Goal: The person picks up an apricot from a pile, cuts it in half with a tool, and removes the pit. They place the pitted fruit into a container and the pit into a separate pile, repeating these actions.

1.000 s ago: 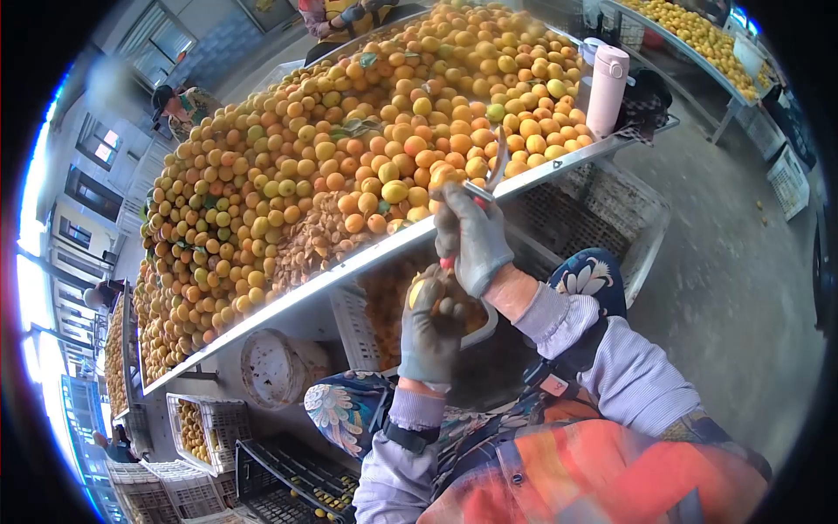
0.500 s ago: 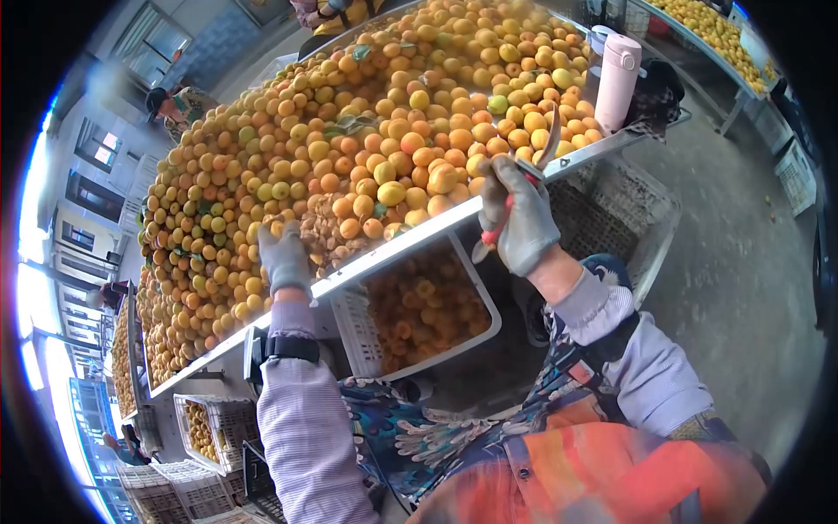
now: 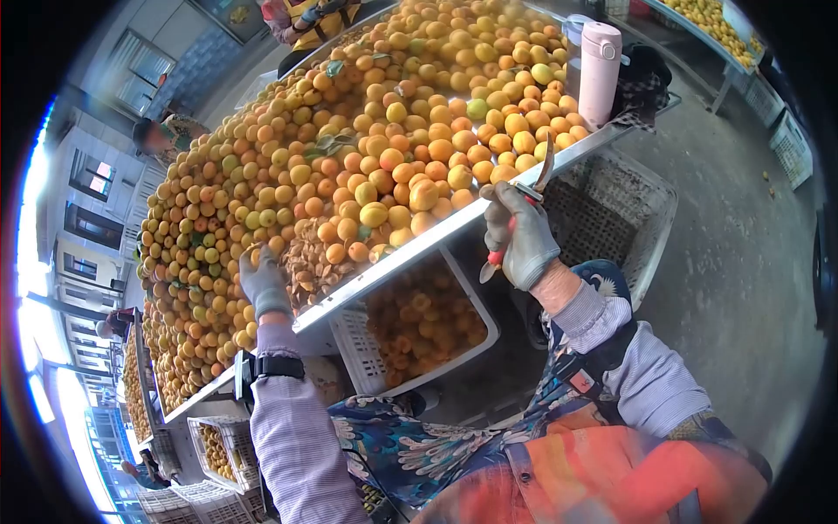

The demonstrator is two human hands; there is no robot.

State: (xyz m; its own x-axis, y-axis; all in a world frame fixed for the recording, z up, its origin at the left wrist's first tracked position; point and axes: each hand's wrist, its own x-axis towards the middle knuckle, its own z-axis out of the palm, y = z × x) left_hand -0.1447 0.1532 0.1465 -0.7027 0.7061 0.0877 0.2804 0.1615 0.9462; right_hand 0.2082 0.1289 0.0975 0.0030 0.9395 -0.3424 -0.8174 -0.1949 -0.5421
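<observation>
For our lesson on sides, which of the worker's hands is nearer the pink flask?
Right. The right hand is below-left of the pink flask in view; the left hand is farther left, at the apricots.

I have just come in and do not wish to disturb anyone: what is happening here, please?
A person's gloved right hand holds a red-handled tool with a curved blade, near the table edge. The gloved left hand is at the heap of orange-yellow fruit, beside a brown pile; whether its grip has closed on a fruit is unclear. Below the edge, a white crate contains more fruit.
</observation>
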